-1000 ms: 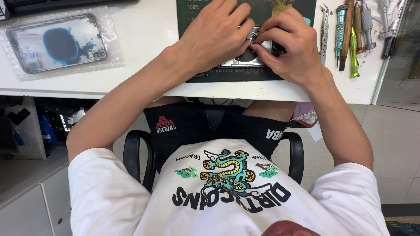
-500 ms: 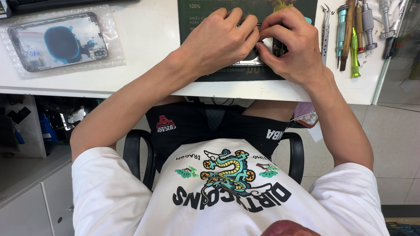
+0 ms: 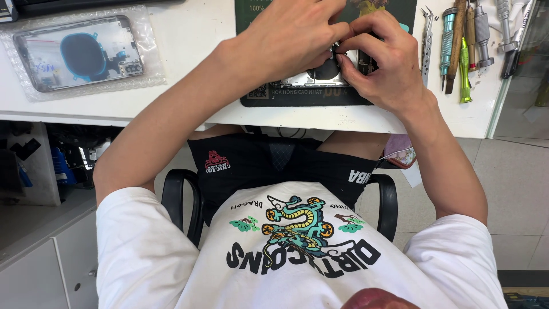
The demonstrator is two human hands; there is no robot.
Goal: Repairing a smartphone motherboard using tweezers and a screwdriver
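Both hands work close together over an opened phone (image 3: 320, 77) that lies on a dark mat (image 3: 297, 98) near the front edge of the white table (image 3: 194, 34). The left hand (image 3: 291, 37) has its fingers curled and pressed on the phone, and the right hand (image 3: 383, 60) pinches at a small part that is too tiny to make out. A phone housing (image 3: 80, 52) in a plastic bag lies well to the left, and tools (image 3: 463, 46) lie in a row to the right.
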